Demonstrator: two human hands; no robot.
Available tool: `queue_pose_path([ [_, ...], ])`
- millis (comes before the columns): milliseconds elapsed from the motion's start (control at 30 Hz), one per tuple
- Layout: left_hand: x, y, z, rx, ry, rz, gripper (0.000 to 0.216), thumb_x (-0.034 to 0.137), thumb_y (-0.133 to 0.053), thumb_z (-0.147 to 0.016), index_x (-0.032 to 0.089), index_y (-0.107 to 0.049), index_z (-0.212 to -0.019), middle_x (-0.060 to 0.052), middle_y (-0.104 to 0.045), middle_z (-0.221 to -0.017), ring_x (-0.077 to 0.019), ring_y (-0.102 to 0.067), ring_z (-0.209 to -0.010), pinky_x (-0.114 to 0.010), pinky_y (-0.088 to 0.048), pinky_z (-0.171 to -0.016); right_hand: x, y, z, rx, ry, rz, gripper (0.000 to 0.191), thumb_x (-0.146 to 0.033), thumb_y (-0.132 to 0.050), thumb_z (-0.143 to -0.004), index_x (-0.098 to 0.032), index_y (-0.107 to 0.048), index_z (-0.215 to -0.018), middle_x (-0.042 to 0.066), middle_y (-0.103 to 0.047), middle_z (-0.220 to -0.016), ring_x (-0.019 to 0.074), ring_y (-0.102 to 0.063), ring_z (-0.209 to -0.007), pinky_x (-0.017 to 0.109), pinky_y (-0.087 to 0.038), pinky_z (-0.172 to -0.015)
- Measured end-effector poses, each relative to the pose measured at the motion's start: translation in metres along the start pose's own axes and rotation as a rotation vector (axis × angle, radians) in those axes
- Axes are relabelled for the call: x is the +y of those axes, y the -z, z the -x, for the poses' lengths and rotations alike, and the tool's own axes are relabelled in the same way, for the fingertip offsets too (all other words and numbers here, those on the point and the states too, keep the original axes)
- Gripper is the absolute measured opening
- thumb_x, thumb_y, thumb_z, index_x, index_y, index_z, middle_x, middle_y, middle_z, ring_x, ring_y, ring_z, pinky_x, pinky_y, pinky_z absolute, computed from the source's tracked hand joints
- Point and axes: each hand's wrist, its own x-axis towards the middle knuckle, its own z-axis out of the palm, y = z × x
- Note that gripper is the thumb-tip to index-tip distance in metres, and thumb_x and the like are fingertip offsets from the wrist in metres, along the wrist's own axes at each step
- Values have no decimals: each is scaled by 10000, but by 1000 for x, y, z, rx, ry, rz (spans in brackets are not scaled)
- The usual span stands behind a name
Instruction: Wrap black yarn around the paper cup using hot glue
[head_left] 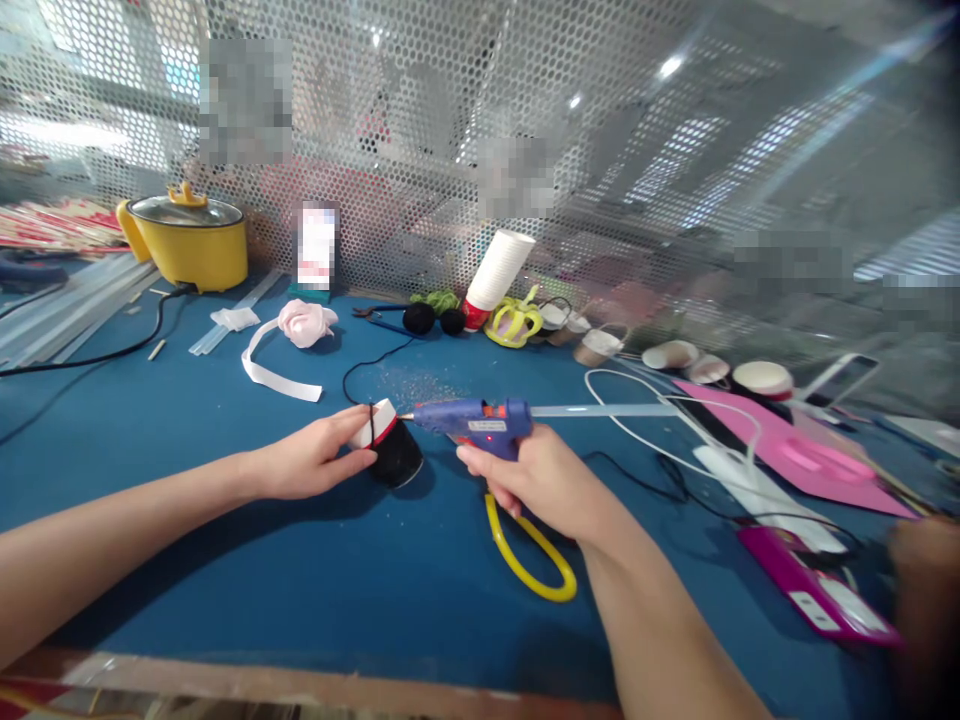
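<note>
One cup [401, 458], one glue gun [469, 418], both held.
Left hand [321, 456] holds the cup; right hand [547, 480] grips the glue gun, nozzle [407, 416] close at the cup's one o'clock.

The cup [400, 457], the landmark here, is black over most of its wall, with a red band and a white end; it is tilted, white end toward the upper left. A black strand [372, 428] crosses its white part and trails away beyond it. Just right of the cup, the blue glue gun [470, 418] lies level, red light lit, its nozzle at the cup's edge, contact unclear. A translucent glue stick [600, 411] juts from the gun's rear, away from the cup.
</note>
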Motion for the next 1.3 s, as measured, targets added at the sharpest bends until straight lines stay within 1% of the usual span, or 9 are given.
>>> queue_pose_path([
  [167, -3, -2, 0, 8, -12, -30, 182, 258, -366, -868, 121, -479, -909, -81, -506, -929, -169, -492, -853, -297, -418, -806, 6, 0, -5, -5, 5, -19, 275, -375, -515, -767, -178, -458, -585, -61, -440, -355, 75, -413, -347, 200, -374, -415],
  [333, -5, -2, 0, 14, -10, -30, 207, 263, -370, -868, 114, -483, -956, -84, -512, -934, -169, -503, -847, -296, -431, -793, 7, -1, -3, -9, 14, -59, 228, -375, -530, -756, -179, -480, -653, -72, -437, -357, 76, -409, -341, 197, -369, -398],
  [467, -5, -3, 1, 25, -13, -38, 199, 265, -373, -868, 123, -480, -955, -79, -520, -925, -169, -509, -839, -298, -437, -784, 6, -2, -3, 5, 5, -56, 229, -371, -533, -753, -179, -477, -641, -70, -439, -359, 70, -403, -333, 193, -359, -384],
  [600, -4, -3, 1, 22, -9, -45, 204, 270, -369, -871, 119, -490, -933, -75, -513, -910, -162, -504, -821, -294, -436, -775, 4, -2, -1, -3, -16, -62, 203, -360, -535, -752, -177, -492, -678, -72, -441, -351, 74, -408, -332, 193, -366, -383],
  [833, -2, -2, 1, 21, -5, -24, 203, 260, -373, -870, 122, -488, -965, -69, -510, -921, -160, -497, -842, -291, -429, -796, 0, -4, 5, -17, -9, -57, 193, -352, -535, -752, -176, -500, -680, -68, -451, -357, 72, -404, -327, 195, -362, -386],
  [900, -2, -2, 1, 21, 2, -20, 203, 264, -369, -872, 123, -484, -961, -63, -505, -901, -155, -493, -824, -286, -431, -781, -2, -5, 7, -15, -28, -54, 202, -362, -537, -747, -178, -500, -673, -62, -461, -367, 74, -410, -330, 196, -360, -381],
  [1067, -2, -2, 1, 27, 18, -33, 192, 273, -360, -874, 125, -479, -904, -46, -481, -839, -147, -476, -764, -281, -430, -731, -8, -11, 12, 0, -63, -39, 186, -364, -548, -730, -179, -531, -733, -66, -463, -374, 84, -424, -329, 196, -367, -363],
  [1200, -2, -3, 0, 36, 29, -35, 172, 273, -360, -869, 136, -464, -862, -38, -466, -825, -141, -469, -734, -280, -429, -706, -13, -16, 16, -10, -51, -14, 186, -361, -547, -726, -182, -533, -677, -56, -469, -379, 89, -443, -348, 195, -378, -364],
  [1300, -2, -2, 0, 34, 26, -42, 163, 270, -365, -865, 139, -460, -849, -36, -462, -818, -139, -464, -727, -277, -428, -702, -14, -15, 15, -3, -63, -9, 181, -357, -549, -726, -179, -538, -693, -61, -458, -366, 90, -434, -338, 200, -380, -369],
])
